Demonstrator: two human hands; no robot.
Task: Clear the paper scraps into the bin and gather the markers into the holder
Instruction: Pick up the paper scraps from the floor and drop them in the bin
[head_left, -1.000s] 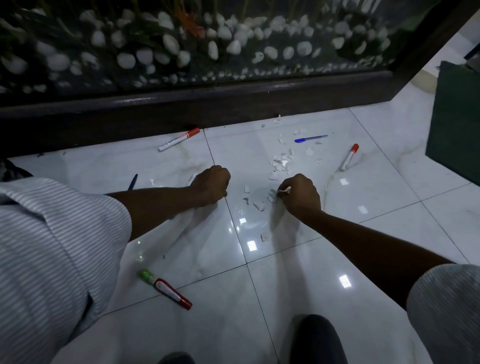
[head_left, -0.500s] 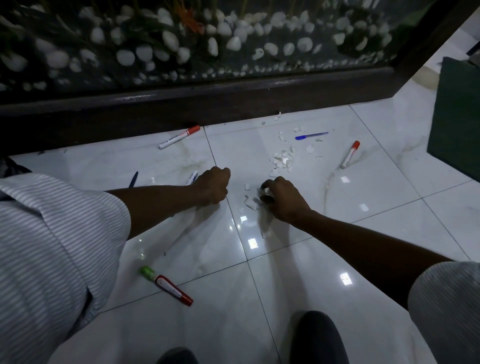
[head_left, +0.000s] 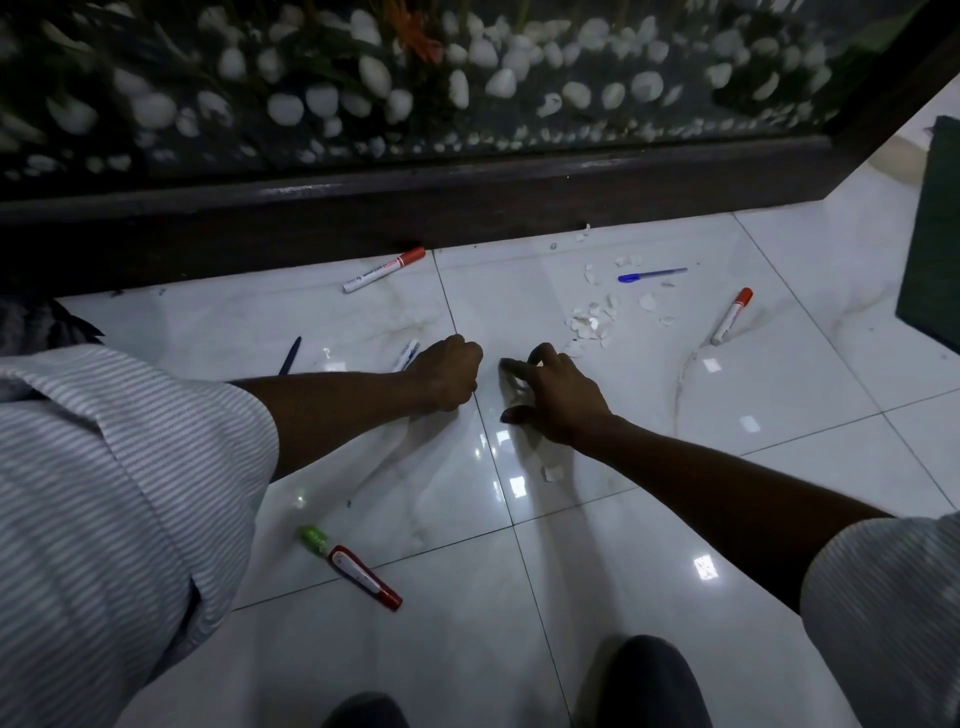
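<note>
Glossy white floor tiles (head_left: 597, 597) carry torn white paper scraps (head_left: 589, 322) just beyond your right hand (head_left: 558, 397), fingers spread and curled down, holding nothing visible. Your left hand (head_left: 449, 371) is fisted; contents hidden. Rake scraps together before pinching.

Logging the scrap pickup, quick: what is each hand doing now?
Left hand: closed fist; contents cannot be told.
Right hand: fingers curled on the floor; grip unclear.
</note>
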